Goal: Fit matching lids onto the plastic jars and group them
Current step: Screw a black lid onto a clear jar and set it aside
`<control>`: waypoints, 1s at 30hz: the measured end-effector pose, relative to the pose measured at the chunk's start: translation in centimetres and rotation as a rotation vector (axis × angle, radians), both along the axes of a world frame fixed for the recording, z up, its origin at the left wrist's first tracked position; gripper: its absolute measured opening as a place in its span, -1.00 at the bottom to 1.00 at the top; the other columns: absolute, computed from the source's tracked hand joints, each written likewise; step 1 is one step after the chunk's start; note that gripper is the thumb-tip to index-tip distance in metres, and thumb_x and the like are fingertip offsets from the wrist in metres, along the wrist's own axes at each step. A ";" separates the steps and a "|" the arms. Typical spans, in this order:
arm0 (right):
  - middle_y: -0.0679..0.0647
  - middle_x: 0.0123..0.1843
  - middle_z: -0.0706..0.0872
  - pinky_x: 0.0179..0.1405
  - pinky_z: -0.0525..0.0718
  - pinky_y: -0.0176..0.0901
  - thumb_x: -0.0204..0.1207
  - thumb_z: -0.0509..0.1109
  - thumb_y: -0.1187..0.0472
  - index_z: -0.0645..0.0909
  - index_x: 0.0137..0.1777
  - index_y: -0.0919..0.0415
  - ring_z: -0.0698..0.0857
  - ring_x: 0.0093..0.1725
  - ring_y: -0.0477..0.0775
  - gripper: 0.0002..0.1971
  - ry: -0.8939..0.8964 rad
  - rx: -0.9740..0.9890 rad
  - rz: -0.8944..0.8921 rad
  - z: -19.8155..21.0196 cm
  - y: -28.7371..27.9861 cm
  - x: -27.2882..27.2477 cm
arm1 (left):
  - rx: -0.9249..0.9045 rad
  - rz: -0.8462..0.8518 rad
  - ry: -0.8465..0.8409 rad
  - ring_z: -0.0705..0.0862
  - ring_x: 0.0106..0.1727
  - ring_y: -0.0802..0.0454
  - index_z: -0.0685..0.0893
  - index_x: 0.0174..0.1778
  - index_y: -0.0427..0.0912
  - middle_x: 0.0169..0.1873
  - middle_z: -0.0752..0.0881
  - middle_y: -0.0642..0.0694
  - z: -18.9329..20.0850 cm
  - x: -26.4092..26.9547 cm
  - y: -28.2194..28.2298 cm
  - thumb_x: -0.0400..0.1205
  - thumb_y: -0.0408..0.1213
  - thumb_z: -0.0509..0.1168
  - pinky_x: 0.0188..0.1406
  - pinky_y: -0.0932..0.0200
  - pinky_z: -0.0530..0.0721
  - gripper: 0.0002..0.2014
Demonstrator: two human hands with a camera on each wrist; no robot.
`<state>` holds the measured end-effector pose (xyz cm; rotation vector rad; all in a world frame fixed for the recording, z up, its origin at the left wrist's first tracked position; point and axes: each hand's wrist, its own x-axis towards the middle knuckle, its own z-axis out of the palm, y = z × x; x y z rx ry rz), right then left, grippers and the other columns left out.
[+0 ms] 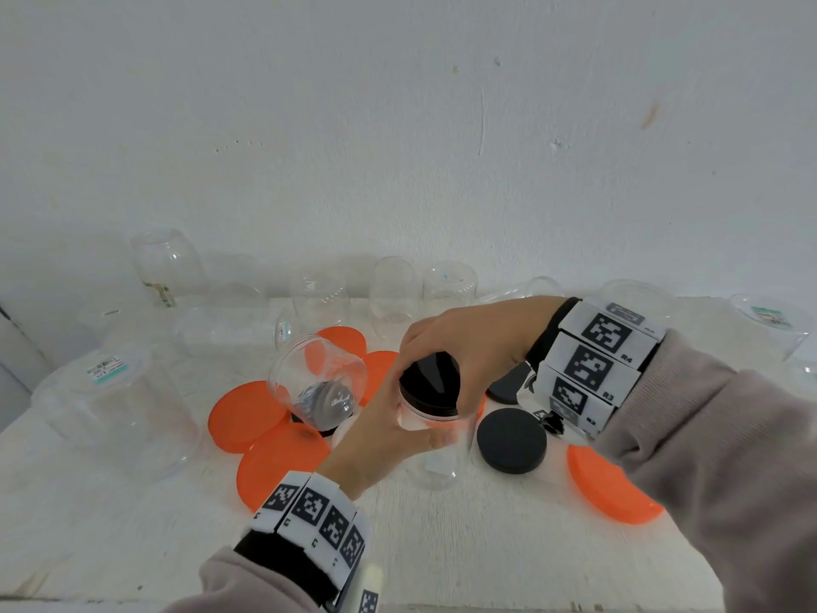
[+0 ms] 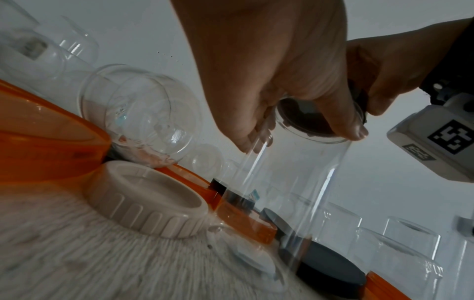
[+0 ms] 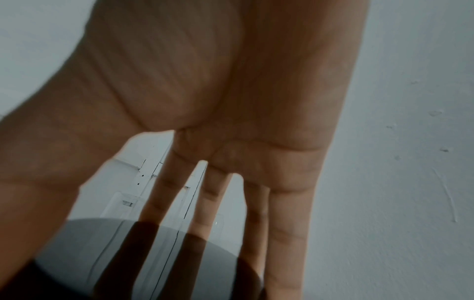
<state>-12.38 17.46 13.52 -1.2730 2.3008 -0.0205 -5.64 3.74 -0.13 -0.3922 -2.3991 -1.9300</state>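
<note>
Clearly my left hand (image 1: 389,429) gripped the jar (image 2: 305,182) just under its rim while my right hand (image 1: 464,342) clasped the black lid (image 1: 431,384) atop it; tilted, it risked cross-threading.

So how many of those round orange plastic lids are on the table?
5 orange lids: two behind the tipped clear jar, two front-left of it, one far right. A sixth may be hidden.

L hand (image 1: 389,429) reached in from below, fingers and thumb curled round sth clear, wrist banded w/ markers. R hand (image 1: 468,347) came across from the right, fingers arched down, gripping sth dark. Both sleeves grey.
</note>
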 end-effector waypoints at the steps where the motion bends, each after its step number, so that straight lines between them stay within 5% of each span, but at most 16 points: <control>1: -0.21 0.24 0.47 0.25 0.62 0.06 0.25 0.58 0.23 0.49 0.41 -0.27 0.50 0.23 -0.09 -0.27 0.011 -0.001 0.006 0.0 0.0 0.0 | -0.001 0.000 -0.001 0.46 0.42 0.35 0.31 0.32 0.61 0.32 0.53 0.36 0.0 0.0 0.0 0.29 -0.10 0.60 0.23 0.55 0.45 -0.17; 11: -0.17 0.06 0.60 0.07 0.68 -0.07 0.27 0.57 -0.07 0.57 0.32 -0.29 0.57 0.08 -0.11 -0.44 0.126 -0.094 -0.015 -0.7 0.2 0.3 | -0.007 0.042 -0.042 0.47 0.35 0.47 0.28 0.45 0.32 0.26 0.55 0.44 -0.4 0.1 0.1 0.33 -0.14 0.62 0.17 0.60 0.45 -0.14; 17: -0.22 -0.06 0.54 -0.01 0.65 -0.19 0.26 0.50 -0.34 0.61 0.24 -0.16 0.59 0.04 -0.08 -0.44 0.227 -0.135 -0.164 -1.5 0.4 0.8 | -0.012 0.060 -0.066 0.54 0.32 0.39 0.35 0.48 0.17 0.28 0.60 0.31 -0.6 0.2 0.2 0.35 -0.16 0.62 0.17 0.39 0.56 -0.18; 23: -0.11 0.32 0.37 0.30 0.58 0.04 0.30 0.61 -0.02 0.26 0.59 -0.22 0.44 0.35 0.01 -0.13 0.094 0.129 -0.107 -0.1 -0.1 0.3 | -0.031 0.082 -0.041 0.48 0.30 0.51 0.31 0.49 0.14 0.26 0.56 0.35 -0.6 0.3 0.3 0.35 -0.16 0.62 0.11 0.64 0.43 -0.15; 27: -0.15 0.16 0.45 0.23 0.61 -0.01 0.25 0.62 -0.08 0.40 0.51 -0.19 0.47 0.23 -0.06 -0.20 0.145 0.059 -0.088 -0.2 -0.1 0.3 | -0.031 0.089 -0.045 0.48 0.27 0.56 0.30 0.48 0.17 0.26 0.55 0.36 -0.7 0.2 0.4 0.35 -0.16 0.62 0.07 0.68 0.42 -0.15; 30: -0.15 0.00 0.58 0.03 0.73 -0.02 0.19 0.57 -0.25 0.59 0.25 -0.09 0.62 0.07 -0.03 -0.38 0.188 -0.002 -0.143 -0.8 -0.2 0.4 | -0.032 0.100 -0.062 0.52 0.23 0.55 0.35 0.45 0.15 0.23 0.60 0.31 -0.8 0.3 0.3 0.35 -0.16 0.62 0.03 0.66 0.47 -0.20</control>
